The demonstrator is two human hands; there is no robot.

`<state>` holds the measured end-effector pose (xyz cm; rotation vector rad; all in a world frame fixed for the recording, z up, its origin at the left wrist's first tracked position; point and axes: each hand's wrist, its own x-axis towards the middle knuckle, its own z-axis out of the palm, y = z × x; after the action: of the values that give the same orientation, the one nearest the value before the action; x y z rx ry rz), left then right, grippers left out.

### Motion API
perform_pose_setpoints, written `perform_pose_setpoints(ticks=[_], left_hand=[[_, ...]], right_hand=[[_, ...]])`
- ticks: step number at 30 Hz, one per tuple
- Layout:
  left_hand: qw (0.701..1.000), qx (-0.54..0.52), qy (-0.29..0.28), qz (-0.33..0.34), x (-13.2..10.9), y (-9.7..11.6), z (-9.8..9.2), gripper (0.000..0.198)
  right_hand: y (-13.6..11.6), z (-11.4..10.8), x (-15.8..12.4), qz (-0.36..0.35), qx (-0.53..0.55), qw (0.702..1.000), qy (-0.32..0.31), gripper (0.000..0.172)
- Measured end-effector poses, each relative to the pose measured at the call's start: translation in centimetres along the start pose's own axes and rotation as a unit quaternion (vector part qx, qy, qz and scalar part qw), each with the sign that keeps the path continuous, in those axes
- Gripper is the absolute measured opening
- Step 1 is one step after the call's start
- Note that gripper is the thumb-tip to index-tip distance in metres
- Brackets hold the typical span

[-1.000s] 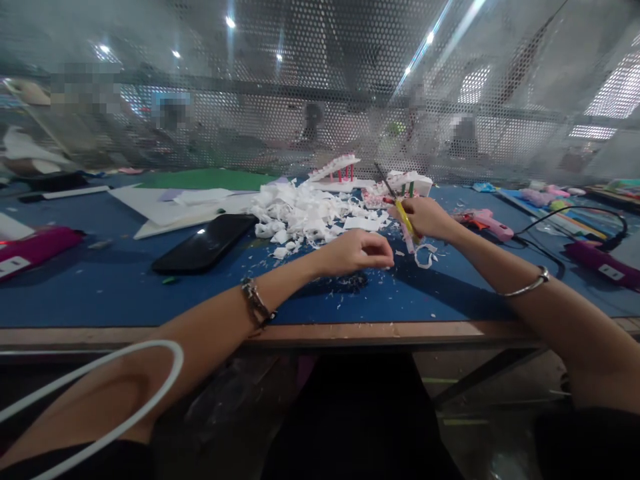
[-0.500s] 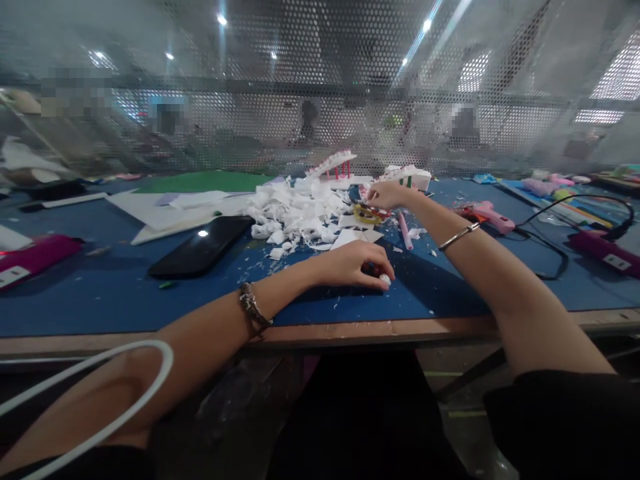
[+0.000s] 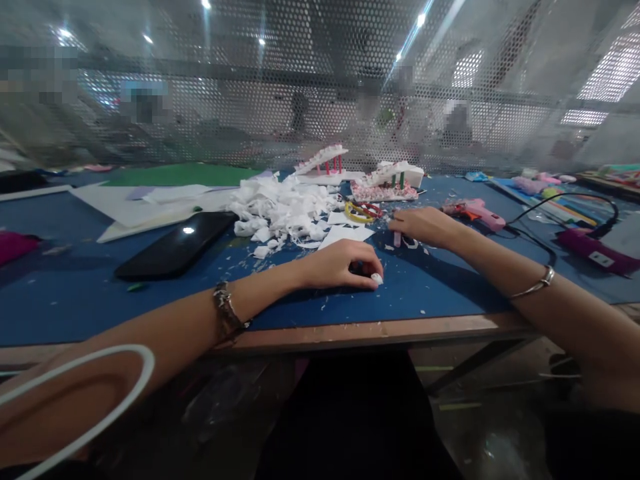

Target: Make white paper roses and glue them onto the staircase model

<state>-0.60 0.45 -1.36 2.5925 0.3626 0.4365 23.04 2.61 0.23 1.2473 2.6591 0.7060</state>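
Observation:
My left hand (image 3: 345, 265) rests on the blue table mat near the front edge, thumb and fingers closed on a small white piece (image 3: 377, 279). Farther right, my right hand (image 3: 425, 227) has its fingers down over a slim pink stick (image 3: 397, 239), whose near end pokes out below them. Beside that hand lie yellow-handled scissors (image 3: 359, 213). Beyond them stands a white stepped foam model (image 3: 395, 179) with green posts and pink bits on its base. A second stepped model (image 3: 325, 167) has red posts.
Torn white scraps (image 3: 285, 207) are heaped mid-table, with a black phone (image 3: 177, 248) to their left. White sheets (image 3: 135, 212) and a green sheet (image 3: 185, 175) lie behind. A pink glue gun (image 3: 477, 212) and its cord are on the right, near a purple power strip (image 3: 597, 250). A mesh screen closes the back.
My right hand has come back from the green-posted model toward me and down onto the pink stick. My left hand still holds the white piece. The view has shifted slightly.

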Motion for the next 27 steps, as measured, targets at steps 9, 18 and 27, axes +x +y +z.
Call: perform_pose_setpoints(ticks=[9, 18, 27], left_hand=[[0.996, 0.064, 0.037, -0.044, -0.3, 0.8, -0.4, 0.024], [0.985, 0.019, 0.058, -0.16, -0.3, 0.6, -0.6, 0.034], [0.984, -0.033, 0.048, -0.17, -0.2, 0.4, -0.6, 0.031]], right_hand=[[0.2, -2.8, -1.9, 0.055, 0.065, 0.983, 0.164, 0.013], [-2.7, -3.2, -1.7, 0.071, 0.66, 0.69, 0.288, 0.02], [-5.1, -1.4, -1.0, 0.033, 0.785, 0.593, 0.174, 0.021]])
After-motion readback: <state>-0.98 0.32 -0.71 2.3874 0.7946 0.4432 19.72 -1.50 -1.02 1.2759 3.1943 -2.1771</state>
